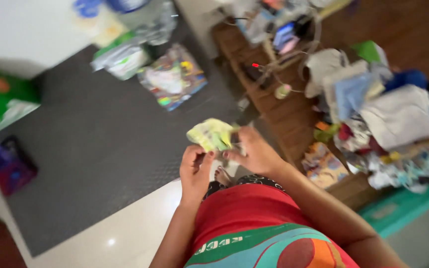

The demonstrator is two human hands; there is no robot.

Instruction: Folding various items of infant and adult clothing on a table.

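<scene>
I hold a small yellow-green crumpled piece of cloth or plastic (212, 134) in front of my body with both hands. My left hand (194, 168) pinches its lower edge with curled fingers. My right hand (254, 151) grips its right side. The view is blurred, so I cannot tell exactly what the piece is. Below my hands I see my red top and my bare foot (223, 175) on the floor.
A dark grey mat (100, 149) covers the floor to the left, with plastic packets (174, 77) at its far end. A low wooden bench (284, 109) on the right carries heaped clothes (373, 109) and cables. A purple bag (7, 164) lies far left.
</scene>
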